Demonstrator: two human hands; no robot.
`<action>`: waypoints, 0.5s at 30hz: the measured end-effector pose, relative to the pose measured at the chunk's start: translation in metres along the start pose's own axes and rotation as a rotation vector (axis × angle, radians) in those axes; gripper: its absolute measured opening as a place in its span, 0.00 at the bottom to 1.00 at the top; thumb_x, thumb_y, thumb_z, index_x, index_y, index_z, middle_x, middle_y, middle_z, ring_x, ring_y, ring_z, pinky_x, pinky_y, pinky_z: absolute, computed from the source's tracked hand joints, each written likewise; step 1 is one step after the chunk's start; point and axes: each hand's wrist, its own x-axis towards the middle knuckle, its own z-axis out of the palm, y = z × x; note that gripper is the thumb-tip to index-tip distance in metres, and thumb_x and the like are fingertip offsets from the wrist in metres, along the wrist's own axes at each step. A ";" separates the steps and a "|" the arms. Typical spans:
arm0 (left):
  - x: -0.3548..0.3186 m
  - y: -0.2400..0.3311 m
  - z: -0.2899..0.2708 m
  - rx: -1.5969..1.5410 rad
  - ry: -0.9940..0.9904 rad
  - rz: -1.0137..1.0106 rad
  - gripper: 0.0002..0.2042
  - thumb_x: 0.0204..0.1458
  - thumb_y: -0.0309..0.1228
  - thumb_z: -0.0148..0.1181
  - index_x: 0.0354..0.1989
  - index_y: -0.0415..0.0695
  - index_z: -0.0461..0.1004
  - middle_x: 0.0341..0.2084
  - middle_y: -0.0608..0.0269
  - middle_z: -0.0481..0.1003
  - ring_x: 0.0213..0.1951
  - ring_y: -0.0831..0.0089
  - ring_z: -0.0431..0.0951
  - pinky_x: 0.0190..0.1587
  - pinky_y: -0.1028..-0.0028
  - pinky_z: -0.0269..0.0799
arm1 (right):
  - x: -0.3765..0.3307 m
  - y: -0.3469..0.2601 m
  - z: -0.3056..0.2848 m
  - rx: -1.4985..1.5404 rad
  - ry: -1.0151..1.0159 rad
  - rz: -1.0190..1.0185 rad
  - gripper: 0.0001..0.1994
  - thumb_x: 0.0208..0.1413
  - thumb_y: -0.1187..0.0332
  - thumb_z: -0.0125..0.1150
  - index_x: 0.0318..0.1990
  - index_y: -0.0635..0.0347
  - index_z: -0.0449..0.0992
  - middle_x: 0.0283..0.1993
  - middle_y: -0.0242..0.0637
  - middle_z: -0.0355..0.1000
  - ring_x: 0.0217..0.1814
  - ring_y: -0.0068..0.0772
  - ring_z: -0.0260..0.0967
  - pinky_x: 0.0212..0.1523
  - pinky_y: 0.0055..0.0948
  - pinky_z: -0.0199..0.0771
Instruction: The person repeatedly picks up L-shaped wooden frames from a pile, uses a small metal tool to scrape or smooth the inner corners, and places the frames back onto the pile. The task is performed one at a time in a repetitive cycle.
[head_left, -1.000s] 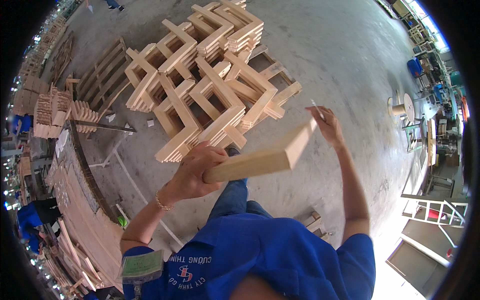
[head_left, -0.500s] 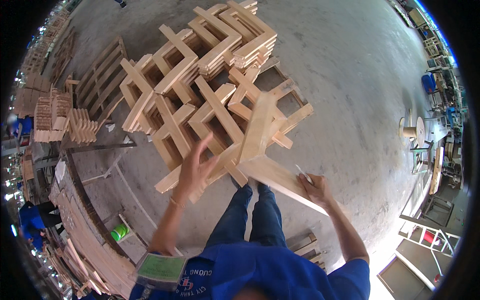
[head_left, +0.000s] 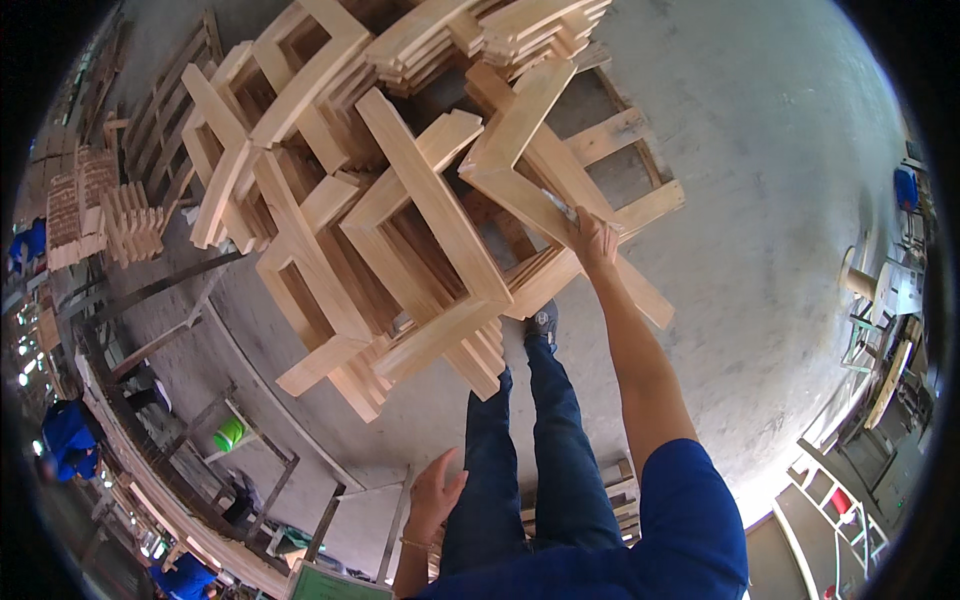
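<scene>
Pale wood makes up the angled piece, two flat boards joined in a V, which lies over the right-hand side of the pallet, just in from its right edge. Its corner points left, toward the stacked frames; one arm runs up and away, the other comes back toward the person. The right hand is closed on the end of that nearer arm, the forearm stretched straight out from a blue sleeve. Something thin and whitish shows by its fingers, too small to make out. Whether the piece bears fully on the boards under it, I cannot tell.

The left hand hangs low beside the person's left thigh, loosely open, thumb parted from the fingers, with a bracelet at the wrist. It is well apart from the pallet.

Similar frames, piled in layers, cover the pallet's middle and left, some ends jutting past its near edge. One dark shoe stands close to that edge on the grey floor. Off to the left, a bright green round object sits by a metal framework.
</scene>
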 end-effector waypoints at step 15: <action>0.008 0.037 0.040 -0.383 -0.007 -0.145 0.20 0.53 0.32 0.57 0.54 0.40 0.65 0.47 0.51 0.71 0.50 0.61 0.72 0.52 0.69 0.67 | -0.018 0.040 0.005 0.151 0.082 0.214 0.13 0.53 0.65 0.52 0.46 0.54 0.73 0.46 0.41 0.69 0.50 0.47 0.66 0.45 0.41 0.67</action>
